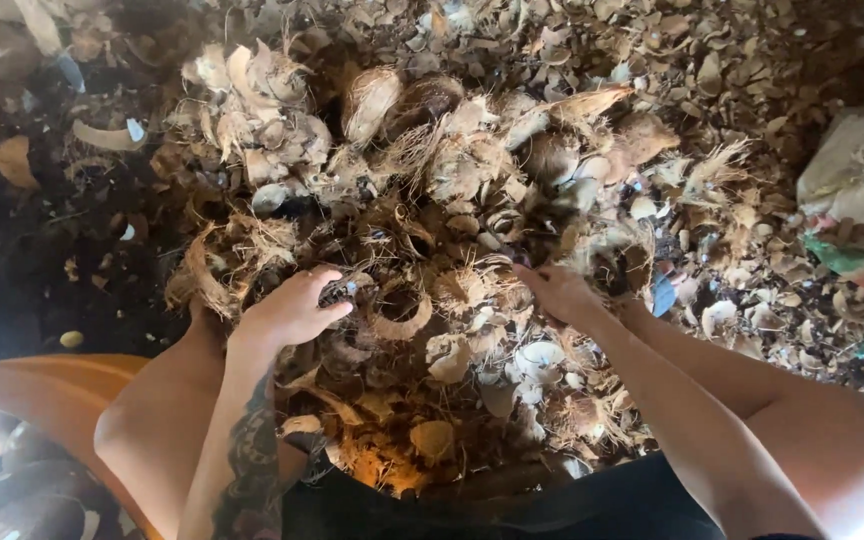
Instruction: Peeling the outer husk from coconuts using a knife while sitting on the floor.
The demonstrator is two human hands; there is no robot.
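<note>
Head-camera view, looking straight down: a seated person's bare knees frame the near edge, with an orange bowl (47, 400) by the left thigh, as both hands work a heap of coconut husks (432, 260) spread across the ground. Nearest, between the legs, lie pale shell pieces (537, 358) and shreds of brown fibre. The left hand (292, 308), on a tattooed forearm, rests on the heap with its fingers curled round a small dark husk piece (337, 292), gripping it from above. The right hand (557, 292) reaches into the fibres a little farther right; its fingers are bent and buried among the strands (whether they actually pinch anything cannot be told from this angle). Between the two hands sits a curved ring of husk (402, 318). To sort such a pile well, a judgement only, each piece wants a firm grip low on its solid part rather than on loose fibre, which tears away, and the other hand should steady the heap so it does not slide. Beyond the hands the heap rises into larger husk halves (372, 100), some pale inside. Farther off, dry shell scraps (712, 60) cover the ground, and a crumpled sack (857, 190) lies at the right edge.
</note>
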